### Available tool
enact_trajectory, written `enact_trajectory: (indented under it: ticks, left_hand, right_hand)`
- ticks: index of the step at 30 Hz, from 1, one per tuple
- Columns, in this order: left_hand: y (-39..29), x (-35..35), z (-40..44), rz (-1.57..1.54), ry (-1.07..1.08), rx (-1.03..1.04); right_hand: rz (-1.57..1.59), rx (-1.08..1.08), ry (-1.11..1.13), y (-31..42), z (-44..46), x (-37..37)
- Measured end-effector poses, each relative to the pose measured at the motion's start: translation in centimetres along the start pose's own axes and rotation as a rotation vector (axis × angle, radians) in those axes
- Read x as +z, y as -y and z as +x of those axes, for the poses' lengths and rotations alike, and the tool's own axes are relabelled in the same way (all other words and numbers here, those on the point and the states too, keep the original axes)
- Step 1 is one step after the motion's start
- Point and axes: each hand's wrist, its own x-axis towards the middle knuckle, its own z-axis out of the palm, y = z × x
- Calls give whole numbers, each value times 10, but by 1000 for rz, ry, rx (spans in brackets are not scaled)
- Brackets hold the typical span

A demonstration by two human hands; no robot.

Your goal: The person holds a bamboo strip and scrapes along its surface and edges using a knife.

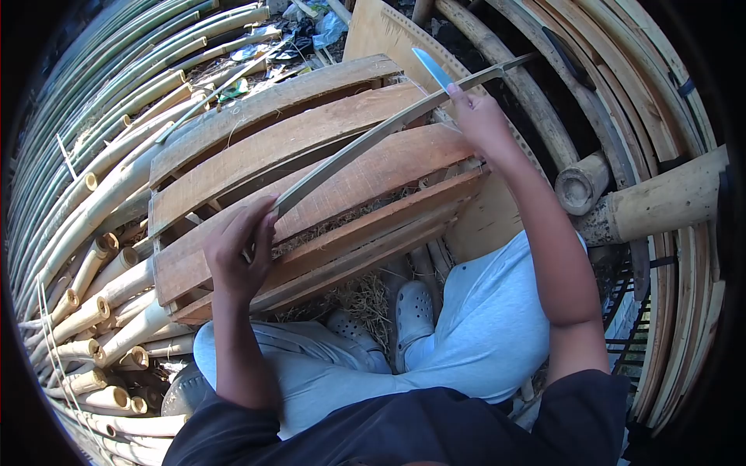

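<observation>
A long, narrow bamboo strip [365, 140] runs slantwise above a wooden slatted crate [311, 179]. My left hand [239, 245] is closed around the strip's near end. At the strip's far part, my right hand [483, 120] is closed on a knife, its handle hidden by my fingers. The knife's bright blade [432, 68] points up and to the left, where it meets the strip's edge near my thumb. Past my right hand the strip continues toward the upper right, with a knot-like bulge close to its tip.
Cut bamboo poles [101, 311] are piled on the left. A plywood board [486, 217] stands by the crate's right end. Bent wooden strips [684, 311] and a thick bamboo post [668, 198] are at the right. Straw [361, 303] lies around my clogs. Litter [303, 35] is scattered behind.
</observation>
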Motion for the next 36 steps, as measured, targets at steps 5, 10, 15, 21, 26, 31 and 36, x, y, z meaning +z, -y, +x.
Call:
enact_trajectory:
  ticks: [5,10,15,21,26,31,36]
  left_hand:
    - [-2,-3,3,46,19,42]
    - [1,-2,3,96,-1,176]
    - [-2,2,3,111,-6,251]
    - [0,6,3,105,-10,277]
    - [0,6,2,100,-18,232]
    - [-2,6,2,101,-22,207]
    - [-2,7,1,77,-30,185]
  right_hand:
    - [-66,-108,24,-11,18,-8]
    - [-179,-90,39,6,3,-19]
    - [-49,28,98,-9,33,-31]
    - [-273,-48,190,24,-6,-32]
    - [-220,-97,74,21,-17,-13]
    - [-235,-111,64,20,-8,-24]
    - [-279,-150,98,36,-39,2]
